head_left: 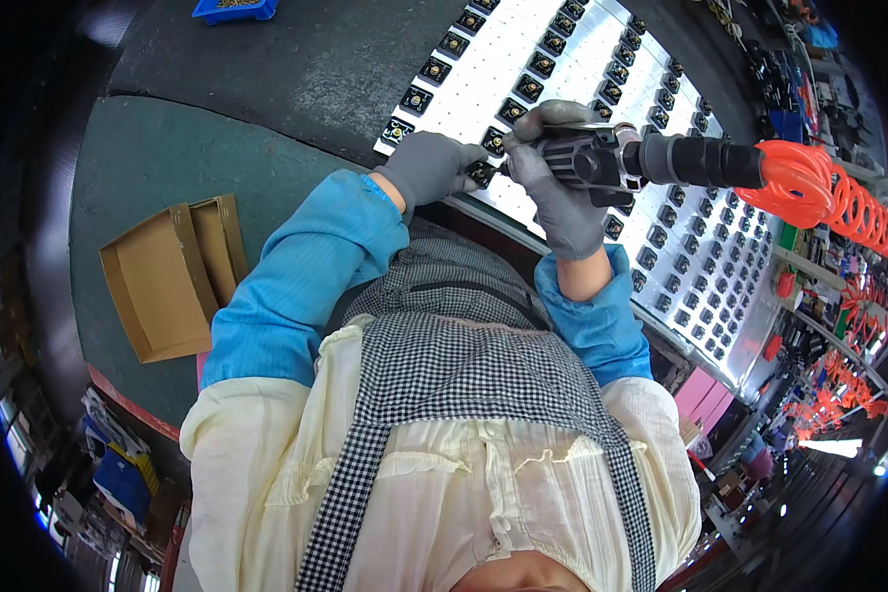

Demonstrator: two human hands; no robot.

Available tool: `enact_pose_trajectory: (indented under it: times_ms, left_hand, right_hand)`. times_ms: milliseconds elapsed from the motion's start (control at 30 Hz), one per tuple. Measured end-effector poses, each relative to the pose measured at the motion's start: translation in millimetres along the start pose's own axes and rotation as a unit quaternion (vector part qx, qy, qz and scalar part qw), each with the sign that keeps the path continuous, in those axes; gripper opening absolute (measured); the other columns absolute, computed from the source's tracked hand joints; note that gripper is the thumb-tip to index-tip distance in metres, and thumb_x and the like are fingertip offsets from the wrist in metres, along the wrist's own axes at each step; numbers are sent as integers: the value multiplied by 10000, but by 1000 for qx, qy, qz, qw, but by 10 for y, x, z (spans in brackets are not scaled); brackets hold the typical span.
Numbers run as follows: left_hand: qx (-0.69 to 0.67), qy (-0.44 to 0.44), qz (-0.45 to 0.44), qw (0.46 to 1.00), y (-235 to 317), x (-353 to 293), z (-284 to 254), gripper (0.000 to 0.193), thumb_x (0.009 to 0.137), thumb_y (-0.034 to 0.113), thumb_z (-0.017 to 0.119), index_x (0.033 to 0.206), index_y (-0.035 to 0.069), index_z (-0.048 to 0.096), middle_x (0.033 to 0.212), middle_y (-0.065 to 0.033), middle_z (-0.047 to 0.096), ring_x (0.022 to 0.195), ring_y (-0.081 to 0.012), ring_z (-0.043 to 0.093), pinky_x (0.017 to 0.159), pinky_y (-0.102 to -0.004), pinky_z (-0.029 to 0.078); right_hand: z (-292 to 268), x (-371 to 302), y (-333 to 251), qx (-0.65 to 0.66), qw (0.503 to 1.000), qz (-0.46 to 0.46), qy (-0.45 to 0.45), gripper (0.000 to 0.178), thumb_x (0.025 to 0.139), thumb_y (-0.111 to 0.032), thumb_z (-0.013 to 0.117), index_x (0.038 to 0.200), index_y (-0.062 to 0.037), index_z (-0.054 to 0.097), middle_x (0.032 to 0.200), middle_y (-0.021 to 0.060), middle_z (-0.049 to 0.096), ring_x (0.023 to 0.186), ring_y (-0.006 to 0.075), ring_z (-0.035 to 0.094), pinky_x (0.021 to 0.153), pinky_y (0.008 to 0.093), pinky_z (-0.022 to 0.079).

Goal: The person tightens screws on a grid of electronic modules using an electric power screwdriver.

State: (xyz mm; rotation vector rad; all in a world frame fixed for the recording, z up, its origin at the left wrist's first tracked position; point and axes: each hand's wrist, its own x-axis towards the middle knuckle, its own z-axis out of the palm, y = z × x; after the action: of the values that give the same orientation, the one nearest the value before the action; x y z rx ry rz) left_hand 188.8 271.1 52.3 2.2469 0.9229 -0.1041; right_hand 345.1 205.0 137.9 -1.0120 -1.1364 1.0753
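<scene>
Our left hand (429, 170) has its fingertips at one black square part (480, 176), probably steadying it; whether they pinch it, we cannot tell. Our right hand (555, 205) is clamped around one power tool (580, 164), likely to keep its tip on that part. Beneath the hands lies one silver panel (483, 77); beyond the left hand, its leftmost row shows six black parts (435, 70), the rest too many to count. What look like two open cardboard boxes (153, 296) sit left of that hand; well beyond it, one blue tray (235, 16)
</scene>
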Motion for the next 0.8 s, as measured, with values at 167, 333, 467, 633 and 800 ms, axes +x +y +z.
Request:
enact_pose_trajectory:
  times_ms: [167,333,467,633,800]
  left_hand:
    - [-17,65,37,997,-94,-21,142,440,787,343,754,1182,188,635,805,-105,688,769,-293,680,699,-404,526]
    - [-77,69,-12,995,-12,-121,47,527,789,312,764,1270,183,591,803,-75,682,744,-246,678,679,-376,531]
    - [-112,126,-35,985,-39,-47,-152,544,784,286,769,1277,147,587,745,-49,648,686,-201,652,646,-342,525]
    - [-61,163,22,984,-151,199,-131,469,772,240,771,1212,161,631,795,-52,639,729,-205,641,663,-352,521]
    - [-44,118,36,991,-90,370,-102,462,782,257,765,1216,175,632,886,-50,647,817,-215,643,723,-358,521]
  right_hand:
    - [0,-45,-263,64,997,19,30,405,831,74,644,1206,-38,537,1049,104,634,940,150,635,823,299,553]
    - [-190,80,-312,109,988,-92,53,469,876,53,581,1313,-92,489,1111,138,599,929,218,613,702,338,521]
    - [-225,66,-178,81,989,-65,105,457,890,41,585,1315,-97,488,1109,135,599,922,224,619,672,327,512]
    - [-236,118,-103,90,986,-87,113,462,890,40,587,1317,-101,484,1102,135,601,897,223,621,649,326,508]
    - [-252,167,-35,77,985,-85,126,470,889,44,586,1321,-102,477,1089,139,605,884,219,618,645,328,509]
